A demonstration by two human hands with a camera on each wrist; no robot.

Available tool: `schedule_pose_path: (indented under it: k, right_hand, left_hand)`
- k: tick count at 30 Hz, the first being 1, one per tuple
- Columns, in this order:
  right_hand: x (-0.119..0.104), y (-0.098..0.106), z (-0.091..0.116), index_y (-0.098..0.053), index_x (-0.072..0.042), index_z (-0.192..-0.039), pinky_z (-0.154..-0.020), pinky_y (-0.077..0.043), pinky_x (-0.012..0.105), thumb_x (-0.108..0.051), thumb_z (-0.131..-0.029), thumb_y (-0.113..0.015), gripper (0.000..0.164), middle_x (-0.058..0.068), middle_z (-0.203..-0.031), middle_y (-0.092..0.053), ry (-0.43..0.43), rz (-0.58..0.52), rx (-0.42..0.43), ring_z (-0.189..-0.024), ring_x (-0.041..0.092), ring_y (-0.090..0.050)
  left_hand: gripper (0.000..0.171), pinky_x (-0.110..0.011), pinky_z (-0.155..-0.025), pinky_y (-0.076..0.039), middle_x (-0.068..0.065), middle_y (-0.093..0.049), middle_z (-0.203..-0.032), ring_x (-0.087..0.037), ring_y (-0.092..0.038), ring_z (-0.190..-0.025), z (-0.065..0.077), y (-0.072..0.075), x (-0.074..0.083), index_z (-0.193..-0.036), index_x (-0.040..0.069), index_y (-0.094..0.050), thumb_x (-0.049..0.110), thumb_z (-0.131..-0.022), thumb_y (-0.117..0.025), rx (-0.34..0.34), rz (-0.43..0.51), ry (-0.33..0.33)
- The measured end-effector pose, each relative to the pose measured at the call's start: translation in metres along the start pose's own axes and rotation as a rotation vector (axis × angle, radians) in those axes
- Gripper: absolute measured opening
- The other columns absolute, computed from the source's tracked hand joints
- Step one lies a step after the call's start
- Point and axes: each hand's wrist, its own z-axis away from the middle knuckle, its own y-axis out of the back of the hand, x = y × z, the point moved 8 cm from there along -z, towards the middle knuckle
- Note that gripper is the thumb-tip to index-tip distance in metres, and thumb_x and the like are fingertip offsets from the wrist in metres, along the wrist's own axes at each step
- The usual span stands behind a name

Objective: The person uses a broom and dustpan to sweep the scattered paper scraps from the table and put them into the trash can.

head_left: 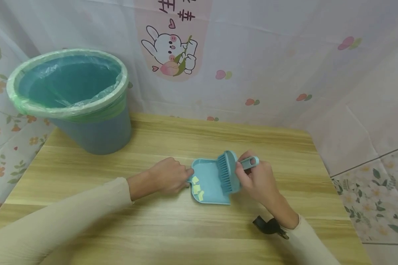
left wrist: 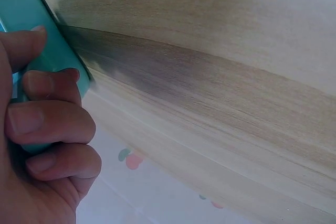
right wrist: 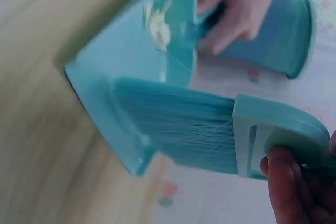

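My left hand (head_left: 172,176) grips the short handle of a light blue dustpan (head_left: 210,180), its fingers curled round it in the left wrist view. Several pale yellow scraps (head_left: 197,189) lie in the pan near the handle end. In my right hand (head_left: 258,180) is a matching blue hand brush (head_left: 231,172), pinched by its handle between thumb and fingers. The brush's bristles (right wrist: 178,124) are over the open front edge of the dustpan; whether they touch it I cannot tell.
A blue bin (head_left: 99,132) with a clear green-tinted liner stands at the back left of the wooden table (head_left: 172,235). Behind the table hangs a printed white curtain (head_left: 268,55). A black strap (head_left: 268,225) hangs at my right wrist.
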Motion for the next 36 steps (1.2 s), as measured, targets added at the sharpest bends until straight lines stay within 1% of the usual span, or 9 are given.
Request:
schedule_pose_path:
  k: [3, 6, 10, 14, 22, 26, 29, 31, 36]
  right_hand:
    - [0.002, 0.012, 0.001, -0.058, -0.001, -0.092, -0.042, -0.036, 0.019, -0.008, -0.094, -0.06, 0.008, -0.004, -0.06, -0.054, 0.001, 0.081, 0.006, -0.048, -0.001, -0.044]
    - [0.005, 0.017, 0.003, -0.055, -0.003, -0.092, -0.041, -0.03, 0.018, -0.009, -0.095, -0.056, 0.007, -0.008, -0.057, -0.047, 0.018, 0.16, -0.036, -0.047, -0.003, -0.037]
    - [0.01, 0.014, 0.008, -0.052, -0.008, -0.093, -0.043, -0.024, 0.018, -0.008, -0.095, -0.056, 0.005, -0.014, -0.057, -0.038, 0.029, 0.226, -0.128, -0.049, -0.005, -0.027]
    - [0.01, 0.006, 0.011, -0.05, -0.01, -0.093, -0.044, -0.025, 0.019, -0.009, -0.096, -0.055, 0.006, -0.015, -0.058, -0.035, 0.017, 0.237, -0.176, -0.05, -0.004, -0.026]
    - [-0.003, -0.018, 0.001, -0.053, -0.009, -0.094, -0.043, -0.027, 0.019, -0.009, -0.097, -0.055, 0.004, -0.014, -0.059, -0.038, 0.019, 0.139, -0.149, -0.049, -0.005, -0.03]
    - [-0.006, -0.023, -0.005, -0.056, -0.007, -0.094, -0.042, -0.03, 0.018, -0.005, -0.096, -0.058, 0.004, -0.013, -0.059, -0.043, -0.018, 0.062, -0.134, -0.048, -0.005, -0.034]
    - [-0.006, -0.021, -0.007, -0.058, -0.005, -0.092, -0.041, -0.032, 0.018, -0.003, -0.095, -0.061, 0.004, -0.012, -0.059, -0.047, -0.052, 0.012, -0.1, -0.048, -0.005, -0.039]
    - [-0.005, -0.016, -0.007, -0.06, -0.003, -0.091, -0.04, -0.034, 0.019, -0.003, -0.094, -0.061, 0.003, -0.01, -0.06, -0.05, -0.065, 0.005, -0.067, -0.048, -0.003, -0.041]
    - [-0.001, 0.0, -0.005, -0.059, -0.001, -0.089, -0.042, -0.036, 0.02, -0.007, -0.093, -0.058, 0.007, -0.005, -0.06, -0.053, -0.059, 0.098, -0.014, -0.048, 0.001, -0.045]
  left_hand:
    - [0.03, -0.029, -0.051, -0.038, 0.007, -0.043, -0.067, -0.011, -0.038, -0.055, 0.0, 0.0, 0.0, -0.1, 0.01, -0.061, 0.038, -0.109, -0.067, 0.01, -0.003, 0.001]
    - [0.03, -0.029, -0.051, -0.037, 0.007, -0.043, -0.067, -0.011, -0.037, -0.055, 0.0, 0.0, 0.0, -0.099, 0.01, -0.06, 0.037, -0.108, -0.067, 0.013, 0.001, 0.006]
    - [0.03, -0.029, -0.051, -0.037, 0.006, -0.043, -0.067, -0.012, -0.038, -0.055, 0.001, -0.001, 0.0, -0.098, 0.01, -0.06, 0.037, -0.108, -0.067, 0.005, 0.007, 0.011]
    - [0.03, -0.029, -0.051, -0.037, 0.007, -0.043, -0.066, -0.011, -0.037, -0.055, 0.001, 0.0, 0.001, -0.098, 0.01, -0.06, 0.037, -0.108, -0.067, 0.005, 0.002, 0.006]
    - [0.031, -0.029, -0.05, -0.035, 0.007, -0.042, -0.066, -0.011, -0.036, -0.055, 0.0, 0.0, 0.001, -0.097, 0.01, -0.059, 0.038, -0.108, -0.067, 0.019, -0.012, -0.003]
    - [0.032, -0.029, -0.051, -0.033, 0.007, -0.041, -0.066, -0.011, -0.034, -0.056, 0.0, 0.001, 0.001, -0.097, 0.01, -0.059, 0.039, -0.108, -0.067, 0.02, -0.003, -0.004]
    - [0.032, -0.028, -0.051, -0.033, 0.007, -0.041, -0.066, -0.01, -0.034, -0.056, 0.0, 0.001, 0.001, -0.098, 0.011, -0.059, 0.039, -0.109, -0.066, 0.017, 0.001, -0.002]
    - [0.032, -0.028, -0.051, -0.033, 0.008, -0.041, -0.066, -0.01, -0.034, -0.056, 0.0, 0.001, 0.001, -0.098, 0.011, -0.06, 0.039, -0.109, -0.066, 0.014, 0.003, -0.001]
    - [0.031, -0.028, -0.051, -0.033, 0.007, -0.041, -0.066, -0.01, -0.034, -0.056, 0.001, 0.001, 0.0, -0.098, 0.01, -0.06, 0.039, -0.109, -0.066, 0.013, -0.002, -0.001]
